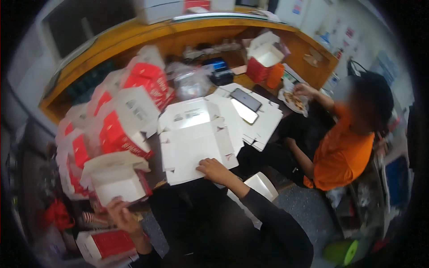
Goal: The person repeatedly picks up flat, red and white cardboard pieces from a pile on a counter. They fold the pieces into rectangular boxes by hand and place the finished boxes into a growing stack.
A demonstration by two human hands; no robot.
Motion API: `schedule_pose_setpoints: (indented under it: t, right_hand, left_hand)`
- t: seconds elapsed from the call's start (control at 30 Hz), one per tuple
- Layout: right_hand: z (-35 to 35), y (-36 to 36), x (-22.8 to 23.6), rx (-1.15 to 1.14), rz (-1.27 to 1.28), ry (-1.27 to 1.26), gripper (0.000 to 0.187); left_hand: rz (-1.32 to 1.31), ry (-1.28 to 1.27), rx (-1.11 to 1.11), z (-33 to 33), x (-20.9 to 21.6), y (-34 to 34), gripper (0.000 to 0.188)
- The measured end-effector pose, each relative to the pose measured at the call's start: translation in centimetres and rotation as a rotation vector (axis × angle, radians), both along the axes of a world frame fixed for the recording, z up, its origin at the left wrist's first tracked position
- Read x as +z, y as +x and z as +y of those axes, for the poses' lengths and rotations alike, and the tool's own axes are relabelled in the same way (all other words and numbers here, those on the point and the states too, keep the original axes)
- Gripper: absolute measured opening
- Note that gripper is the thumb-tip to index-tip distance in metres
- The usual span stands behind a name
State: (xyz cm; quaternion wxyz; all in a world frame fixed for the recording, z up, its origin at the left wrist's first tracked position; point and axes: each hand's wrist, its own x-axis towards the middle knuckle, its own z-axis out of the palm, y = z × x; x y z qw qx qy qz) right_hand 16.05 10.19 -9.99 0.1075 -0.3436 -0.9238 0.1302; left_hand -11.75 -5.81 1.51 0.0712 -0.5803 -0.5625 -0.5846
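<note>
My right hand [213,171] rests on the near edge of a flat white cardboard box blank [190,152], its fingers spread over the surface. The blank lies on more flat blanks, with creases and side flaps showing. My left hand [124,217] is at the near edge of a folded box [118,184], which stands with its lid up and its white inside showing. Its fingers are apart and slightly blurred; whether they touch the box is hard to tell. Behind that box stand several folded red and white boxes [118,131], nested in stacks.
Two phones [246,99] lie on further blanks [263,127]. Behind are a clear plastic bag [191,80], a blue and black device [220,70], stacked boxes [264,56] and an orange cup [275,76]. A seated person in orange [344,147] reaches into a food tray [292,99] at right.
</note>
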Motion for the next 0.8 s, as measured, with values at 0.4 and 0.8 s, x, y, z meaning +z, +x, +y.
schedule_pose_setpoints:
  t: [0.4,0.8]
  right_hand:
    - [1.4,-0.6,0.8,-0.005,-0.141,0.056,0.050]
    - [0.5,-1.8,-2.7,-0.126,0.000,0.284,0.048]
  left_hand:
    - [0.468,-0.601,-0.579,10.4,-4.7,10.1,0.050]
    - [0.659,-0.690,-0.606,13.6,-9.2,10.3,0.059]
